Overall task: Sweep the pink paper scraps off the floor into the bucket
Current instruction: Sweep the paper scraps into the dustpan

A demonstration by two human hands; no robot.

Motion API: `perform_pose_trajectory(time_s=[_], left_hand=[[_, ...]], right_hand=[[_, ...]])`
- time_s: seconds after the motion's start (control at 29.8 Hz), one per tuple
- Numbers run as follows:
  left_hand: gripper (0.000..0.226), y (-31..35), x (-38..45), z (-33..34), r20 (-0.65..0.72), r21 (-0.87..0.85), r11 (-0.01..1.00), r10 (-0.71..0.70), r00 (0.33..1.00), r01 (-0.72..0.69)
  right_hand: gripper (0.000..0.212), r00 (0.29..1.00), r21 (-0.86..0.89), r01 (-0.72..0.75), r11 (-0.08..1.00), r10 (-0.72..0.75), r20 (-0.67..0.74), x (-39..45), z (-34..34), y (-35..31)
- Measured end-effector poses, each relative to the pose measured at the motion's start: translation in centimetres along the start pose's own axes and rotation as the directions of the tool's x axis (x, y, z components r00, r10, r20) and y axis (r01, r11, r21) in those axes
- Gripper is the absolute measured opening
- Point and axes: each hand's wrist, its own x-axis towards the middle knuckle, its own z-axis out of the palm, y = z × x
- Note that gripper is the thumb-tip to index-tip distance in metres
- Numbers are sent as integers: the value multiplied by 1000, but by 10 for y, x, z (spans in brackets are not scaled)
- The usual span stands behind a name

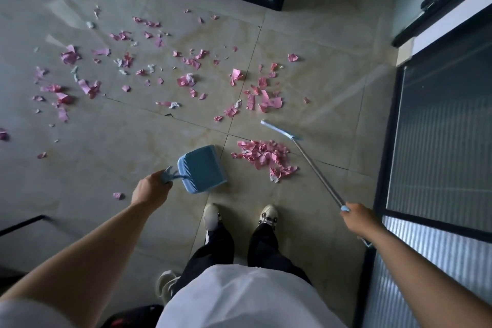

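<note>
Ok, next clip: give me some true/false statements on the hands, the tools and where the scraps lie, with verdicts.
1. The left hand grips the dustpan handle. True.
2. The right hand is free. False: it grips the broom handle.
3. A pile of scraps lies between dustpan and broom. True.
4. The dustpan is full of scraps. False: none show in it.
5. All scraps are gathered. False: loose scraps are scattered across the floor beyond.
</note>
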Motion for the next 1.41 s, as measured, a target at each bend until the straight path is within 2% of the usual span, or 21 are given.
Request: perform_pose_trajectory(time_s=[0.07,0.17,0.23,0.34,0.47,0.77,0.87,1.07,1.41], left_hand=[[32,-1,8,1,17,-21,999,41,999,-40],[26,4,16,4,35,-40,997,65,997,-63],[25,11,18,10,42,-40,996,83,996,-82],[24,25,19,20,48,-38,993,114,992,-112],[26,38,20,31,61,-65,991,117,991,-113],[30,73,12,64,125,-92,989,126,984,-115],[28,82,10,72,132,-75,991,117,984,-108],[25,90,11,77,135,-39,992,123,983,-119],[28,74,13,71,109,-55,997,66,992,-60]], right_hand=[[21,998,137,-69,988,68,13,-1,12,5],[25,982,319,-189,929,178,64,-4,28,9],[24,962,457,-273,847,231,147,-14,33,4],[25,945,563,-324,761,238,222,-30,40,-11],[27,941,618,-329,715,196,275,-43,46,-36],[16,948,644,-261,720,63,313,-59,43,-81],[24,951,609,-223,761,32,309,-63,40,-86],[26,940,412,-138,901,-12,341,-61,26,-72],[30,968,385,-81,919,-19,249,-61,10,-46]])
